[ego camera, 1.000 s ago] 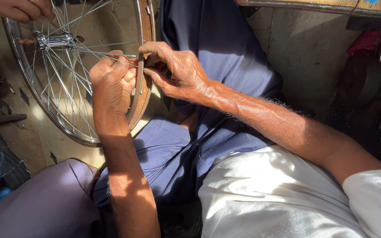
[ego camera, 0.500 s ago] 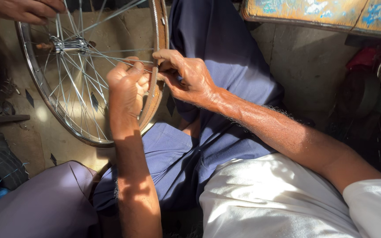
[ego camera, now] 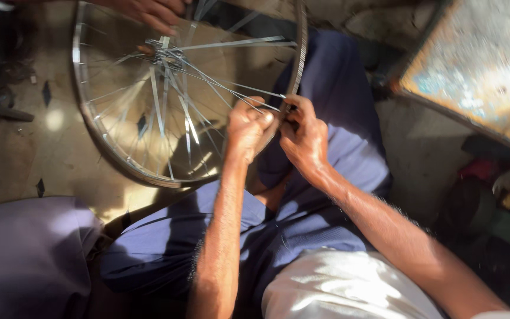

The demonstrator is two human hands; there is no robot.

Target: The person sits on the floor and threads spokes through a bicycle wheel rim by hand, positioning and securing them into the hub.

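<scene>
Over the lap: a bare bicycle wheel stands tilted on the ground, its rim's right edge resting against the person's blue-clad leg.
Left hand: clenched in a fist at the rim's right side, fingers curled over a spoke just where it nears the rim; thumb on top, touching the right hand.
Right hand: fingertips pinched together at the inner face of the rim, right where the spoke ends; whatever small thing they pinch is hidden by the fingers, so I cannot tell whether it is a nipple or a tool.
Wheel rim: silver metal, no tyre, sunlit on its lower left arc; the upper right arc passes just above both hands.
Hub: near the top of the view, with spokes fanning out from it toward the rim; several are blurred.
Another person's hand: at the top edge, fingers resting on the wheel just above the hub, well apart from the person's own hands.
Ground: dusty and sandy, in patchy sun, with small dark scraps beside the wheel.
Lower left: purple cloth over a knee.
Lower middle: white cloth below the right forearm.
Upper right: worn panel with flaking blue and yellow paint, edged orange, apart from the wheel.
Right edge: dim clutter, too dark to tell.
</scene>
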